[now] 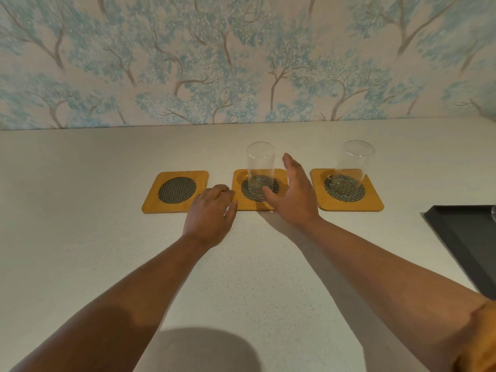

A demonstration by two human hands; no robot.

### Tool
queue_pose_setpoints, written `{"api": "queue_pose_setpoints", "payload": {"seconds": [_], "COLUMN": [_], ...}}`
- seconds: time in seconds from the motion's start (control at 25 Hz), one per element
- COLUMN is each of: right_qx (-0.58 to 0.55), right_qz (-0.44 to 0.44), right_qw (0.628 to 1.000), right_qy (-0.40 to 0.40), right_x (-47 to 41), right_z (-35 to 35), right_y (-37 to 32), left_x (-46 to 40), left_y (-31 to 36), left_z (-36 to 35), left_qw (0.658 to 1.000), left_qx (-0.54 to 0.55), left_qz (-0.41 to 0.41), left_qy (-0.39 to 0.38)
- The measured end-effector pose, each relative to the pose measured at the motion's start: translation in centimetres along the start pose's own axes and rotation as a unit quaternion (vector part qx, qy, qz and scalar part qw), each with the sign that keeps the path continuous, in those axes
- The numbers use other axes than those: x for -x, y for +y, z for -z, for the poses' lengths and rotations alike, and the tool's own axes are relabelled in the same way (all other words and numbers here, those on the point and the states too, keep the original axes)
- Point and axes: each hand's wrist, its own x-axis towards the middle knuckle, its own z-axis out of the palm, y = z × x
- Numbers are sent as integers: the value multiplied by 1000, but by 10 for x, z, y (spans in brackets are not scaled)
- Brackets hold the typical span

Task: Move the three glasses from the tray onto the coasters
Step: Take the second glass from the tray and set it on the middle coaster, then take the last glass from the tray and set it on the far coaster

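1. Right hand (291,191): spread, palm facing left, thumb low by the base of the middle glass (261,167), fingers raised just beside its right wall. Contact cannot be confirmed; it reads as open beside the glass, not gripping it.
2. Left hand (212,210): fingers curled down, resting on the counter (80,237) at the near left corner of the middle coaster (259,189); holding nothing, apparently steadying the coaster.
3. Tray (461,237): black, at the right edge, well apart from the coasters. A sliver of the third glass (493,217) shows at its far edge; the rest is out of frame.
4. Left coaster (175,191): bare, mesh disc exposed; the one vacant place.
5. Middle glass: upright on the mesh disc, roughly centred.
6. Right glass (351,165): upright on the right coaster (347,189), seated.
7. Handling note, by judgement: draw the right hand clear sideways without brushing the glass; keep the coaster pinned meanwhile. The third glass then wants a grasp low around its body, a carry passing in front of both standing glasses, and a vertical set-down on the left disc.
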Motion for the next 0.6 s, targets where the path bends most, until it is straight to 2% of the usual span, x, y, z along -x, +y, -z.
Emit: {"api": "queue_pose_setpoints", "payload": {"seconds": [0.28, 0.4, 0.52, 0.6], "right_qx": [36, 69, 83, 99], "right_qz": [17, 31, 20, 6], "right_qw": [999, 997, 995, 993], "right_qy": [6, 28, 55, 69], "right_x": [44, 62, 77, 86], "right_z": [93, 140, 192, 227], "right_y": [-2, 6, 22, 37], "left_x": [7, 9, 5, 1], "left_y": [33, 97, 185, 235], "left_z": [14, 16, 5, -5], "left_qw": [989, 991, 986, 985], "left_qx": [-98, -38, 4, 28], "left_qz": [-107, -131, -156, -141], "left_qy": [13, -5, -59, -91]}}
